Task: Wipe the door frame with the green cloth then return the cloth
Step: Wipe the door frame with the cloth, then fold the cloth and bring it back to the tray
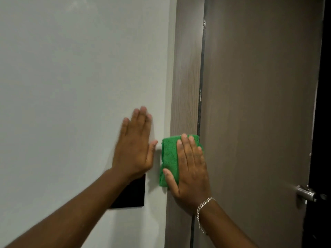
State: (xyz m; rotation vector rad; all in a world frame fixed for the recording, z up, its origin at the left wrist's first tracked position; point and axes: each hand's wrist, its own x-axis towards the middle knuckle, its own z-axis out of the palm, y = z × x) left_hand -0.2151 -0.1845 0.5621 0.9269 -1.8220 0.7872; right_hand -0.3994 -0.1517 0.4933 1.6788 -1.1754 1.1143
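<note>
Right hand (190, 169) lay flat and spread on the green cloth (170, 158), pressing it against the door frame (186, 77) rather than gripping it: fingers apart and pointing up, thumb hooked over the cloth's lower left edge. The folded cloth sat across the frame's wall-side edge, with part of it spilling left onto the wall (71, 68), and most of it showed to the left of and above the palm. The frame's long axis ran straight up and down, so the stroke to come probably had to follow that line, up toward the large unwiped stretch above the fingers or down past the wrist with the bracelet (202, 210).

Left hand (136, 142) was open too, fingers together, and looked to be braced flat on the wall just beside the cloth, holding nothing (its outline was blurred, so actual contact was hard to confirm). Below it a black switch plate (132, 196) was fixed to the wall. The right hand was the only one on the cloth. The door (259, 104) stood to the right of the frame, its handle (304, 193) near the far edge.
</note>
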